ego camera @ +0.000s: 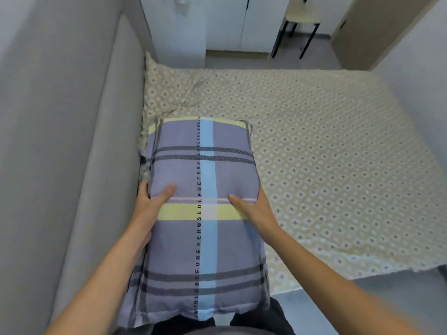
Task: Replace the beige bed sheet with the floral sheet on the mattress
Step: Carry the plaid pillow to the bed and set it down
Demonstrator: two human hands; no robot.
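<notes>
A plaid pillow [205,213] in purple, blue and yellow is held lengthwise in front of me over the near left corner of the bed. My left hand [150,206] grips its left edge with the thumb on top. My right hand [254,209] grips its right edge the same way, fingers hidden underneath. The beige bed sheet [314,153] with a small diamond pattern covers the mattress, rumpled near the far left corner. No floral sheet shows in this view.
A grey padded headboard [101,165] and wall run along the bed's left side. White wardrobe doors [229,22] stand beyond the far end. A black-legged chair [300,25] is at the back right. Grey floor [362,293] lies beside the bed's near right edge.
</notes>
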